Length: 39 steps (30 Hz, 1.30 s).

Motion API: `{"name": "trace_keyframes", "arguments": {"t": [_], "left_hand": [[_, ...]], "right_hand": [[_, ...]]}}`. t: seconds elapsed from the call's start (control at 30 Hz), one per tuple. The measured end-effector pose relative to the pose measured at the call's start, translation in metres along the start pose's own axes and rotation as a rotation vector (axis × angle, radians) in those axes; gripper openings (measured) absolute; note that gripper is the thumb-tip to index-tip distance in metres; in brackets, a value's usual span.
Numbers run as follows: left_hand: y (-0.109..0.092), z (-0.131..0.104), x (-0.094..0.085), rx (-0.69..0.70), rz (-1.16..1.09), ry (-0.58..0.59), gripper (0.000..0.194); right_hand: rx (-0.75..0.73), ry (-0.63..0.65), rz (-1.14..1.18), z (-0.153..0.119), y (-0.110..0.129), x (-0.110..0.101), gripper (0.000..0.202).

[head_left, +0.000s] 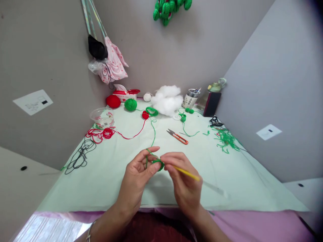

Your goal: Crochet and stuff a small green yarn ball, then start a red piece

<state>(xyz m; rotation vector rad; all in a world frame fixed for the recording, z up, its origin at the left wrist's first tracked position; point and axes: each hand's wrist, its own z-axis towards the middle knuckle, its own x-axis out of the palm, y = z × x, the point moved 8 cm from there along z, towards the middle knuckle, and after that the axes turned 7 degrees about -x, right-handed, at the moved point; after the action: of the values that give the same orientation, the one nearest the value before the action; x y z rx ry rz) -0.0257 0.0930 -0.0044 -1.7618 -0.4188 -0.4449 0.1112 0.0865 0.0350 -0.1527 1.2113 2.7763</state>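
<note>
My left hand [137,169] pinches a small green crochet piece [160,165] between thumb and fingers, close to the table's front edge. A strand of green yarn [153,134] loops over its raised index finger and runs back across the cloth towards the far side. In my right hand [185,183] is a crochet hook [188,173] with a yellow handle, held like a pencil. Its tip meets the green piece, where the fingers partly hide it. Behind my hands lie orange-handled thread snips [178,137].
White stuffing [167,101] sits at the back, beside a green yarn ball [130,105] and a red yarn ball [113,101]. Green yarn scraps [227,139] lie right; red yarn [102,133], black cord [81,155] and a clear bowl [102,117] are left. A pen holder [190,99] stands back right.
</note>
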Motion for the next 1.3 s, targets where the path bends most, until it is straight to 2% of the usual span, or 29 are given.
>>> {"name": "trace_keyframes", "arguments": {"t": [0.1, 0.17, 0.23, 0.3, 0.4, 0.5, 0.57, 0.67, 0.77, 1.03, 1.17, 1.3], "left_hand": [[0.011, 0.003, 0.002, -0.154, -0.144, 0.045, 0.049], [0.017, 0.004, 0.004, -0.258, -0.225, 0.094, 0.049], [0.014, 0.006, 0.002, -0.254, -0.254, 0.095, 0.046], [0.007, 0.007, -0.001, -0.162, -0.224, 0.051, 0.048], [0.005, 0.004, 0.0, -0.069, -0.18, 0.008, 0.057], [0.018, 0.001, 0.007, -0.215, -0.222, 0.08, 0.052], [0.022, 0.001, 0.008, -0.288, -0.254, 0.121, 0.046], [0.011, 0.003, 0.004, -0.213, -0.241, 0.097, 0.041], [0.007, 0.001, 0.005, -0.164, -0.18, 0.083, 0.04], [0.014, 0.0, 0.01, -0.164, -0.115, 0.11, 0.044], [0.011, -0.001, 0.006, -0.092, -0.041, 0.077, 0.04], [0.008, -0.003, 0.008, -0.045, 0.047, 0.112, 0.036]], "right_hand": [[-0.163, 0.037, -0.178, -0.003, 0.013, 0.001, 0.044], [-0.118, 0.0, -0.137, 0.0, 0.011, -0.005, 0.039], [0.001, -0.1, -0.006, 0.005, 0.003, -0.014, 0.03], [0.088, -0.14, 0.097, 0.007, -0.002, -0.013, 0.027], [0.017, -0.084, 0.004, 0.006, 0.005, -0.003, 0.027], [-0.095, -0.09, -0.122, 0.002, 0.014, -0.002, 0.034], [-0.024, -0.122, -0.065, 0.001, 0.007, -0.008, 0.029], [0.132, -0.143, 0.163, 0.004, -0.008, -0.013, 0.022], [0.194, -0.098, 0.301, 0.006, -0.014, -0.006, 0.019], [0.2, -0.055, 0.272, 0.006, -0.012, 0.002, 0.013], [0.155, -0.05, 0.236, 0.007, -0.007, 0.0, 0.013], [0.243, -0.106, 0.345, 0.001, -0.018, -0.003, 0.014]]}}
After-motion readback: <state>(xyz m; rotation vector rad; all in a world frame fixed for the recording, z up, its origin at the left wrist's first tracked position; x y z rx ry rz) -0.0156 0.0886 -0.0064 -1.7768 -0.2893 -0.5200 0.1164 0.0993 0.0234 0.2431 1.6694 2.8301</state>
